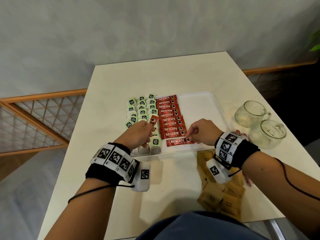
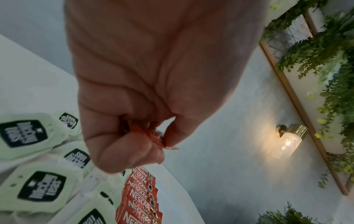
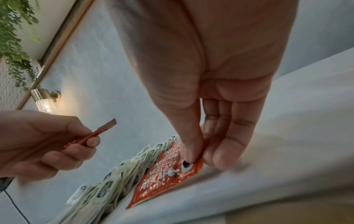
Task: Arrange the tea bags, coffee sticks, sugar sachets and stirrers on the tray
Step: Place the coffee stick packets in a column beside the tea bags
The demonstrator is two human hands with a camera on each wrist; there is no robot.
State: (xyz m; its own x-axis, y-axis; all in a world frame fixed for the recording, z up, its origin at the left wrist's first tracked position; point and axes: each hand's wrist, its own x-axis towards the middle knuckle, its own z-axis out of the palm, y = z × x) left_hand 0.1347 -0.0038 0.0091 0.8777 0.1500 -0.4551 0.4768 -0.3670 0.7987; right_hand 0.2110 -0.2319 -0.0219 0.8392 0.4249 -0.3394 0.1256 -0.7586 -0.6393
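A white tray (image 1: 199, 104) lies mid-table. Green-labelled tea bags (image 1: 142, 110) fill its left side, and a column of red coffee sticks (image 1: 168, 115) runs down the middle. My left hand (image 1: 140, 134) hovers over the tea bags and grips a red coffee stick (image 1: 153, 120) that points up and away; the wrist view shows the same stick (image 2: 153, 136) crumpled in the fingers. My right hand (image 1: 200, 134) pinches the right end of the nearest coffee stick (image 1: 178, 142), which lies flat on the tray at the bottom of the column (image 3: 166, 174).
Brown sugar sachets (image 1: 220, 193) lie heaped at the table's near right, under my right wrist. Red-striped stirrers (image 1: 246, 179) poke out beside them. Two glass mugs (image 1: 259, 123) stand right of the tray. The table edge runs close to my body.
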